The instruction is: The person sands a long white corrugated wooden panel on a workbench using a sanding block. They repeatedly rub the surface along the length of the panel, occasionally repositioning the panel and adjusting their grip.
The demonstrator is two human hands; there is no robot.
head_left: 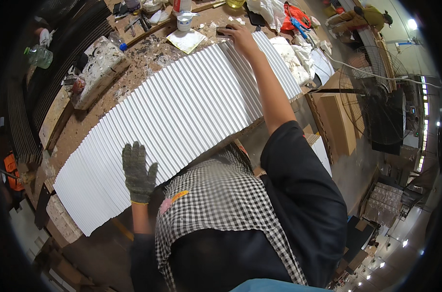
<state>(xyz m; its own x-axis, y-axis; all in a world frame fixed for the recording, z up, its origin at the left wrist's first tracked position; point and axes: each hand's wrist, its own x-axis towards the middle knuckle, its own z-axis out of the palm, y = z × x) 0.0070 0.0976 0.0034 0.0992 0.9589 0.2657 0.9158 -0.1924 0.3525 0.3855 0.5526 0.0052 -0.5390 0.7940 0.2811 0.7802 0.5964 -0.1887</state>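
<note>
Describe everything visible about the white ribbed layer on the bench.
The white layer is long, with many narrow parallel ribs across its width; whether separate strips or one sheet, I can't tell. It lies along the bench, slanting from lower left to upper right. The gloved left hand rests on its near side; the right hand is at its far edge.

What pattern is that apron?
The apron is black-and-white checked, seen in the head view.

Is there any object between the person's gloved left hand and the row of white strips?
The left hand appears to rest flat on the white strips; only its dark glove lies between, nothing else visible does.
</note>
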